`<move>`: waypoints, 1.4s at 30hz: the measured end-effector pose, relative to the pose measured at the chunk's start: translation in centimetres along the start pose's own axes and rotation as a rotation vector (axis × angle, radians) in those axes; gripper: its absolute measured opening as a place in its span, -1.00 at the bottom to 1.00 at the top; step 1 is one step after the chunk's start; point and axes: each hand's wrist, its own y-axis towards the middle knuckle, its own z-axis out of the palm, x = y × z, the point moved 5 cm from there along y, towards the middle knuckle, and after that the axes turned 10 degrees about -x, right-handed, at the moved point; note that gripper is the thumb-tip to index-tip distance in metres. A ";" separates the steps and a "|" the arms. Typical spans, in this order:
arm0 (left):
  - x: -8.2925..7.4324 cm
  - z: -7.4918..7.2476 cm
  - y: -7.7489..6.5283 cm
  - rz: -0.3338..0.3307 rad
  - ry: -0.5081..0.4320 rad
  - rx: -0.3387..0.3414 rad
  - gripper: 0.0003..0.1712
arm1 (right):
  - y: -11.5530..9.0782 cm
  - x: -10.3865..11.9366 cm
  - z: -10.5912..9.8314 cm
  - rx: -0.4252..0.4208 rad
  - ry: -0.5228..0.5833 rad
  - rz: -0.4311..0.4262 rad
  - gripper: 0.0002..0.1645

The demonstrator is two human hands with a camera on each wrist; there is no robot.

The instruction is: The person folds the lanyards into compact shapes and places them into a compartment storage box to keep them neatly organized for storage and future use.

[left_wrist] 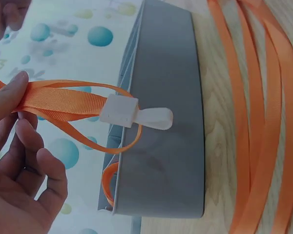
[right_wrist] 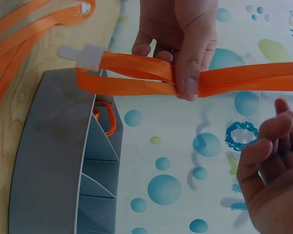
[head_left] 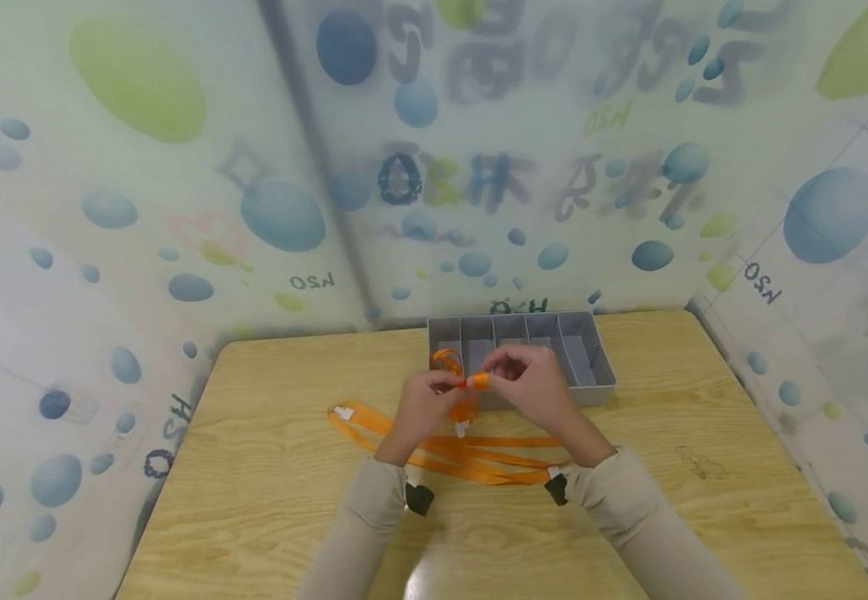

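Both hands hold an orange lanyard [left_wrist: 63,102] in front of the grey divided box. My left hand [head_left: 428,402] pinches its doubled strap between thumb and fingers, behind a white plastic clip [left_wrist: 121,111] at the end. In the head view my right hand [head_left: 534,387] pinches the strap a little to the right, fingertips near the left hand's. The right wrist view has the strap [right_wrist: 249,75] running flat out of frame, with some right-hand fingers [right_wrist: 273,126] below it; the right hand's grip is outside that view. The clip overlaps the box's front wall.
The grey box [head_left: 594,396] stands against the patterned wall [head_left: 569,208], split into several compartments. An orange loop [right_wrist: 111,119] shows in its end compartment. More orange lanyards [head_left: 494,473] with white clips lie stretched across the wooden table [head_left: 268,467], under the forearms.
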 end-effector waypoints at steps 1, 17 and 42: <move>0.0 -0.1 0.1 -0.016 0.003 -0.004 -0.90 | -0.1 -0.1 0.1 0.026 0.001 0.012 -0.91; -0.9 -1.6 1.6 -0.111 -0.043 -0.066 -0.85 | -1.5 -0.5 0.9 0.271 0.069 0.029 -0.76; -3.4 -2.7 2.1 -0.270 -0.100 -0.061 -0.92 | -2.5 -3.9 2.0 0.165 -0.047 -0.018 -0.30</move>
